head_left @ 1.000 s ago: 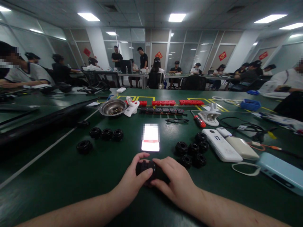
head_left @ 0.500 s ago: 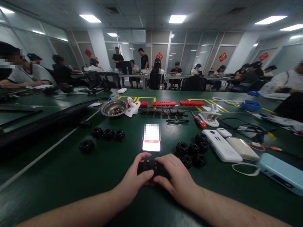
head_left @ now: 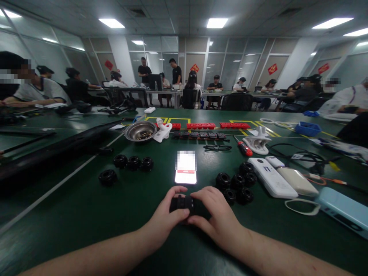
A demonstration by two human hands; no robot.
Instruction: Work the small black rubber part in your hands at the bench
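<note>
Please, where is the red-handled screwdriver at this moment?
In the head view, the screwdriver lies right of centre, between the black eyeglasses and the white plastic piece.

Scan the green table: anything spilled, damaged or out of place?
No spill or damage shows; the small pieces lie inside the metal bowl. On the left, one black ring-shaped part sits apart, nearer than the row of three, possibly strayed. The handheld black cylinder is partly covered.

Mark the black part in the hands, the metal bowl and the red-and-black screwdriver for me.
Black part [head_left: 181, 203]: head view, on its side, left of the right fingertips.
Metal bowl [head_left: 133, 130]: head view, on its inner wall.
Screwdriver [head_left: 245, 148]: head view, on its handle.
</note>
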